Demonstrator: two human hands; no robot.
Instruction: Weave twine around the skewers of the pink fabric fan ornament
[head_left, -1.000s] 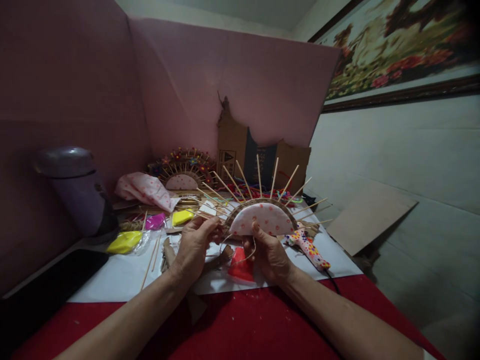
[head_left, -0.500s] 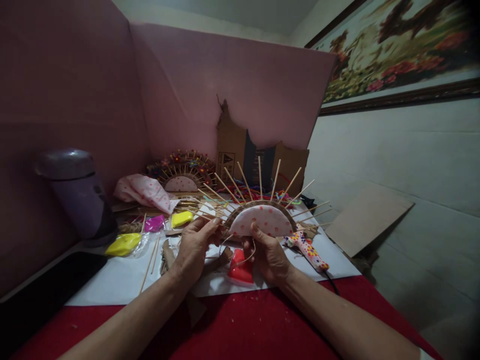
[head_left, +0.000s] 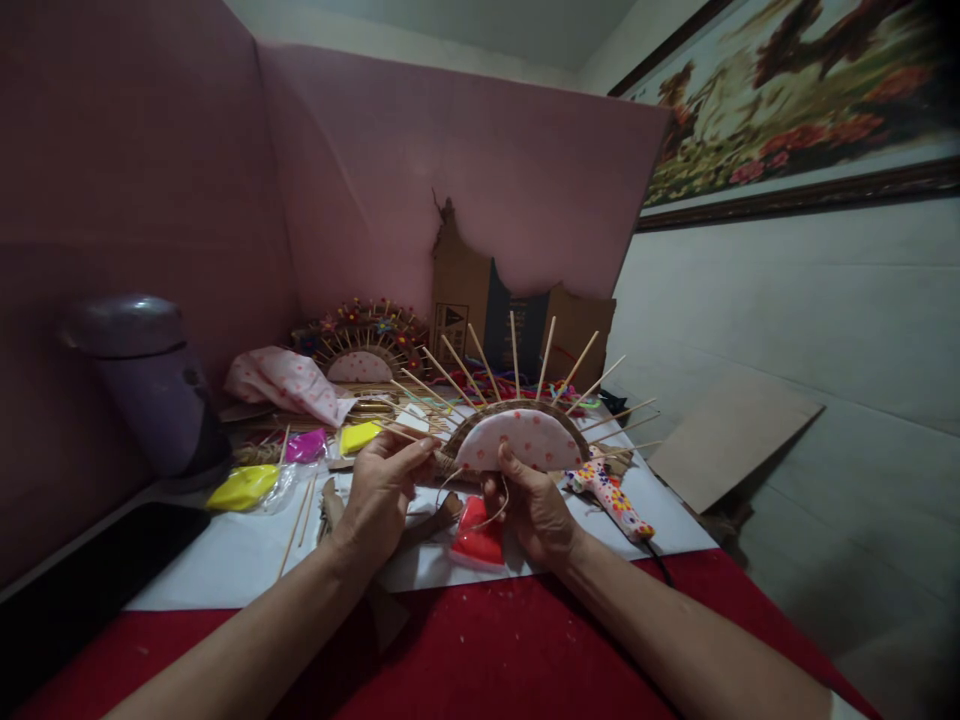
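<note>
The half-round piece [head_left: 525, 440] is raised above the surface [head_left: 562, 640], in front of the person. The right hand [head_left: 544, 515] grasps its lower edge, thumb on front. The left hand [head_left: 382, 490] has bent fingers at the left end; what they pinch cannot be determined. Support the piece firmly, keep the twine [head_left: 489, 522] untangled, and avoid loading the sticks [head_left: 515, 355]. Plastic packets [head_left: 244, 487] contain yellow, magenta and red material. The lidded bottle's [head_left: 154, 400] contents are hidden.
</note>
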